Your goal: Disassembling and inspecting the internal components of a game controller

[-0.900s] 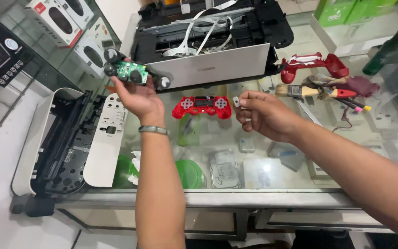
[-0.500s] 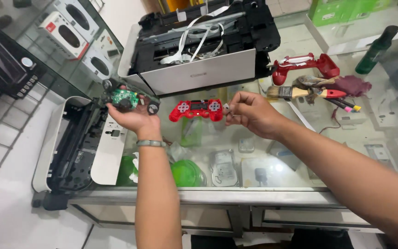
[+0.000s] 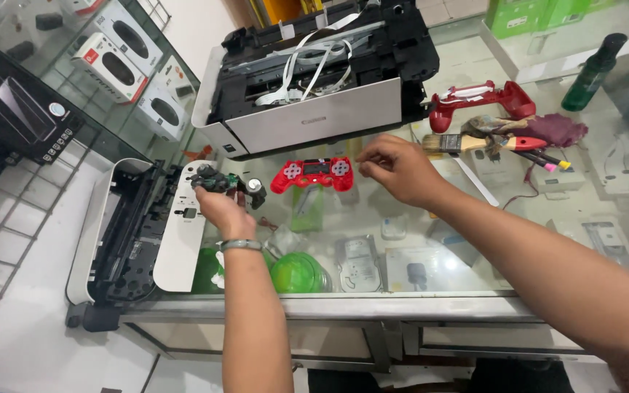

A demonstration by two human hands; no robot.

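Head view, looking down over a glass counter point(image 3: 475, 240). Left hand point(image 3: 221, 207) closed around a green circuit board with dark thumbstick modules point(image 3: 228, 183), held just above the counter edge, wrist carrying a metal bracelet point(image 3: 241, 245). Right hand point(image 3: 400, 169) hovers with thumb and forefinger pinched together; whether anything small sits between them I cannot tell.

Red controller faceplate point(image 3: 313, 173) lies flat on the glass between the two hands, nearer the left. Beyond the right hand: red controller shell point(image 3: 480, 102), a paintbrush point(image 3: 475, 143) with a red handle, a crumpled purple cloth point(image 3: 558, 129), a dark green bottle point(image 3: 590, 71). Past both hands sits an opened printer point(image 3: 314, 87), ribbon cables exposed. Left of the left hand, a printer cover point(image 3: 151, 233), white and black, hangs off the counter.

Change since the frame half a second back: the board has come lower and closer to the body, tilted away from the camera. The right hand has moved rightward, away from the faceplate, pinch unchanged. Against the earliest frame, the board was raised higher, near the printer front. Judgement: the board appears separated from its housing, and the hands read as mid-disassembly or mid-refit.
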